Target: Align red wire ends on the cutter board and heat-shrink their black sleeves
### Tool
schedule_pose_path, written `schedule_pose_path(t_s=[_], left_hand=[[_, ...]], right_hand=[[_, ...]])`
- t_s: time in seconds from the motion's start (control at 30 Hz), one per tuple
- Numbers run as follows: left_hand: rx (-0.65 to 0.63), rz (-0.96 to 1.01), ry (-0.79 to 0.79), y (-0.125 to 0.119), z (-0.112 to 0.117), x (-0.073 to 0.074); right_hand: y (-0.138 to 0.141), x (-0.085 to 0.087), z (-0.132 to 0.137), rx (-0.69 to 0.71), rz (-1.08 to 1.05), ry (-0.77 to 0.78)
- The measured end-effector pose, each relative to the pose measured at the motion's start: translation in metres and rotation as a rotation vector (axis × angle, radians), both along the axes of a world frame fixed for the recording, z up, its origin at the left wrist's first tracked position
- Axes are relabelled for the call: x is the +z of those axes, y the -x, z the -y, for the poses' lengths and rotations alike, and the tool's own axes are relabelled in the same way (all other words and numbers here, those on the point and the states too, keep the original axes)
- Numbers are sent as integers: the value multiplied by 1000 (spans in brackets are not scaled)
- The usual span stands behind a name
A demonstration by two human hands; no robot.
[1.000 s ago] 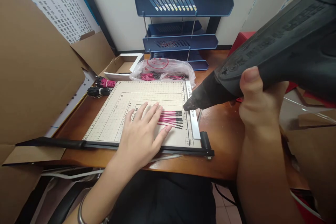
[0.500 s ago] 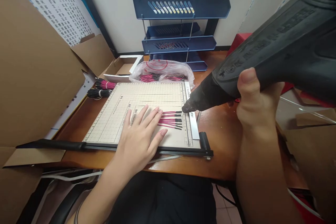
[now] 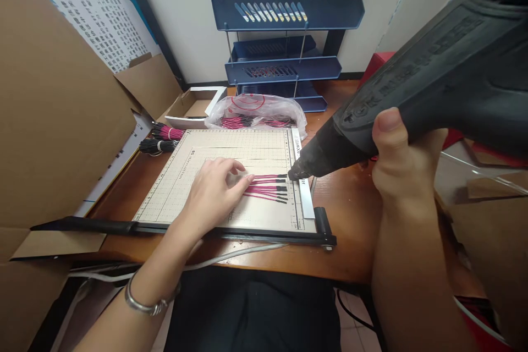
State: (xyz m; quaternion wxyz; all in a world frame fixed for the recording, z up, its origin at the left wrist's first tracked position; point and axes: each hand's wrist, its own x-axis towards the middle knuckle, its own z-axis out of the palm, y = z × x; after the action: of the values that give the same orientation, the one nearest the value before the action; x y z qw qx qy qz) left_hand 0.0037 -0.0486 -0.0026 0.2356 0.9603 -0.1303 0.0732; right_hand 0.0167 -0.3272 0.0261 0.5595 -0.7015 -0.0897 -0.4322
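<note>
The right hand's (image 3: 402,159) grip is clamped around the handle of the black plastic heat gun (image 3: 396,99), its nozzle tip just beside the black ends of the thin magenta wires (image 3: 268,187). These lie fanned across the cream, grid-printed cutter board (image 3: 165,192) on the brown wooden desk (image 3: 350,220). The left hand (image 3: 212,187) curls at their other ends; whether its grip is together on them, I cannot tell. Behind stands a blue plastic 3-tier tray rack (image 3: 334,11).

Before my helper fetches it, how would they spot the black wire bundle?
Find the cutting board on the desk. The black bundle lies by the board's far left corner, nearer the desk's front than the pink bundle and showing no pink.
</note>
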Motion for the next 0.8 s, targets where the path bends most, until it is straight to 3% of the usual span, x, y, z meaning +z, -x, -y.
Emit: schedule_pose_path(t_s=[0.13,0.4,0.63,0.8], left_hand=[[-16,-98,73,-10,-3,-3],[-31,-111,106,-8,-5,-3],[97,-143,93,-12,-1,3],[116,-148,58,-13,-1,4]], right_hand=[[0,-2,2,2,-6,-2],[1,1,0,-20,21,14],[1,0,-1,-38,5,-16],[1,0,2,-56,36,60]])
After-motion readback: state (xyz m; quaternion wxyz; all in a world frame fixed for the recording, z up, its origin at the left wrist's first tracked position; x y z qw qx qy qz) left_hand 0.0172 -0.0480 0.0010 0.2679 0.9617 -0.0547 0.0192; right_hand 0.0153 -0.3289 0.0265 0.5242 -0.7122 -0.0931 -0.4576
